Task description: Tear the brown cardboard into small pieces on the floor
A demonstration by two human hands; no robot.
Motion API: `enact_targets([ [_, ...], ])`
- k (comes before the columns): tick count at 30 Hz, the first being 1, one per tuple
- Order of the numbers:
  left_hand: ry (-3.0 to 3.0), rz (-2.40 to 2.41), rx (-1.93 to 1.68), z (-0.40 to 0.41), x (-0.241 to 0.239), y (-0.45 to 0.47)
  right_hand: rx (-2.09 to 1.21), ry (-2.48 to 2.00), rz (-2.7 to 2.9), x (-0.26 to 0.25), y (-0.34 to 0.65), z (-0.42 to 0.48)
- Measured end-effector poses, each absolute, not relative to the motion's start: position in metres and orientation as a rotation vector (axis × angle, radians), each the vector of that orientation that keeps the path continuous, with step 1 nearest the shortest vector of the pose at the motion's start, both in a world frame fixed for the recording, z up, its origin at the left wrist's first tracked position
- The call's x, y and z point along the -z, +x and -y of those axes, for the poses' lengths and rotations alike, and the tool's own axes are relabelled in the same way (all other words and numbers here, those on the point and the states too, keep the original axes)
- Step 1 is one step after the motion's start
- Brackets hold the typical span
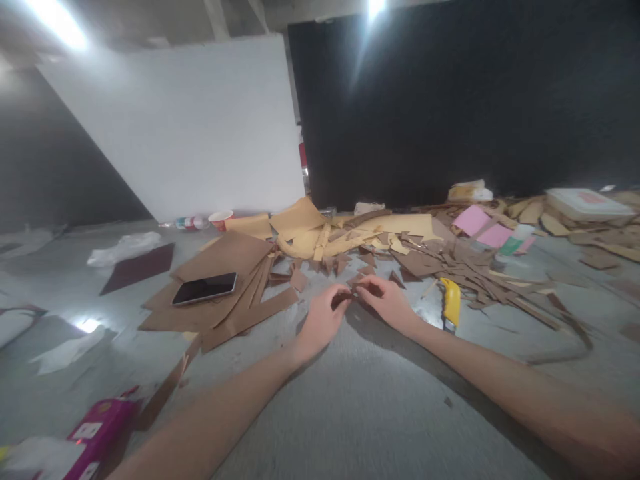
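Note:
Both my hands meet above the grey table (pixel 320 407), fingers pinched close together. Between my left hand (pixel 326 315) and my right hand (pixel 387 303) is a small brown piece (pixel 342 299), thin like the leather-like scraps around it; the fingers cover most of it. Brown offcuts (pixel 299 280) lie just beyond my fingertips. To the right of my right hand rests a yellow-handled tool (pixel 451 301), which looks like a utility knife. On a stack of brown sheets (pixel 240 253) to my left lies a black-screened phone (pixel 205 289).
Yellowish sheets (pixel 300 220) and brown strips (pixel 480 273) pile up along the back. A magenta device (pixel 103 427) sits at the lower left. Farther off are a paper cup (pixel 221 219), a plastic bottle (pixel 190 223), a green-and-white bottle (pixel 517 241), pink sheets (pixel 473 219) and a white box (pixel 587 203).

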State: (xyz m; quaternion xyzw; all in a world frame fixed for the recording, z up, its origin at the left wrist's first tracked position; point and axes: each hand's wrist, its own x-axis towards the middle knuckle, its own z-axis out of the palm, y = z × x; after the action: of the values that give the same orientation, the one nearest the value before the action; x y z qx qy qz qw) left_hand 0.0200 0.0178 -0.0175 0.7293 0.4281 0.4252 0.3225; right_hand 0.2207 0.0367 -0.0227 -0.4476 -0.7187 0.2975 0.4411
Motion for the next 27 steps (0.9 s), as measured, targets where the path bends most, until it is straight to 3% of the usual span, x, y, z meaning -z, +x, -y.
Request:
enact_targets([
  [27, 1.896, -1.077, -1.182, -0.0184, 0.0225, 0.0181, -0.692, -1.021, 1.803, 0.0195, 0.2204, -0.0323],
])
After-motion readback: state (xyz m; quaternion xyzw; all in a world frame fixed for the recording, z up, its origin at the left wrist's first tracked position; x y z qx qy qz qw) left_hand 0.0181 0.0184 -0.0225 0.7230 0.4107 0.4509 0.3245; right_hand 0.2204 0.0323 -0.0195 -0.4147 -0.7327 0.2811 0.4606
